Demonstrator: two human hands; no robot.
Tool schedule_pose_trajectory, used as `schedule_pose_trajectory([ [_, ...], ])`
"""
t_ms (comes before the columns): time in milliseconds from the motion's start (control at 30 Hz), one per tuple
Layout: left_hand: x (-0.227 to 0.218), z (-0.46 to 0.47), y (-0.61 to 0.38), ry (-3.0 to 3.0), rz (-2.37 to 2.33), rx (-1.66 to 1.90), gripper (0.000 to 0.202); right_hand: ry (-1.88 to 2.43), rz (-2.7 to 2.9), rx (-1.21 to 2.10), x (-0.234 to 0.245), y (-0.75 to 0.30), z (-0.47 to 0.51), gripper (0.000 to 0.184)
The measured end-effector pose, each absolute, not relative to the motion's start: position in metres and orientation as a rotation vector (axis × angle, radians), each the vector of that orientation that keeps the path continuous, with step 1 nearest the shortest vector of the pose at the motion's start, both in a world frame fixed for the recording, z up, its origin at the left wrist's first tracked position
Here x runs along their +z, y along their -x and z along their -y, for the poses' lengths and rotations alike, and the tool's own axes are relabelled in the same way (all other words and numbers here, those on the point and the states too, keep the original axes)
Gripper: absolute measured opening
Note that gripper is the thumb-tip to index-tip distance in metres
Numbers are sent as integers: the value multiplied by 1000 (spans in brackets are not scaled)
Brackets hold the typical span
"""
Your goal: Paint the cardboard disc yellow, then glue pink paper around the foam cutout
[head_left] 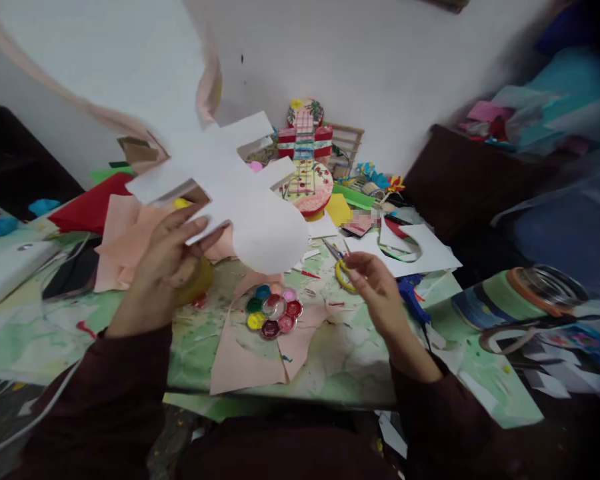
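My left hand (pixel 167 257) grips a large white paper cutout (pixel 225 180) between thumb and fingers. The cutout has a rounded end, side tabs and a wide upper part edged with pale pink paper, and is raised above the table. My right hand (pixel 375 290) has its fingers curled at the yellow handle of a pair of scissors (pixel 344 273), whose blades point away to the upper left. Whether the scissors are lifted off the table, I cannot tell. Between my hands, a flower-shaped paint palette (pixel 274 310) lies on pale pink paper (pixel 247 360).
A decorated guitar-shaped craft (pixel 307 160) stands against the wall. To the right are a blue glue gun (pixel 414 297), white paper (pixel 430 247) and a green bottle (pixel 515 297). A dark phone (pixel 73 273) and red paper (pixel 95 203) lie left. Scraps litter the green-patterned table (pixel 350 367).
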State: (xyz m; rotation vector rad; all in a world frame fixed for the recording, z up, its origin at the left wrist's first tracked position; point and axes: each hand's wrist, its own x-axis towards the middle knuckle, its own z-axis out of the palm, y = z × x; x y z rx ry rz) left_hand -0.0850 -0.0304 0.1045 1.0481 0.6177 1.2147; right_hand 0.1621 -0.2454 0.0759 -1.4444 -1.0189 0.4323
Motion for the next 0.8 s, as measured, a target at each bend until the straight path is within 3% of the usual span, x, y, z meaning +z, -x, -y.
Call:
schedule_pose_trajectory([
  [167, 82, 87, 54, -881, -599, 1170, 39, 1270, 766, 656, 51, -116, 245, 55],
  [367, 71, 132, 23, -714, -584, 1150, 49, 1050, 290, 639, 47, -108, 248, 41],
  [533, 68, 149, 10, -709, -508, 994, 53, 948, 283, 650, 53, -110, 252, 45],
  [733, 60, 152, 20, -970, -376, 724, 85, 990, 240, 472, 48, -149, 254, 37],
  [800, 56, 151, 32, -1047, -428, 611, 80, 1012, 263, 414, 47, -168, 257, 35],
])
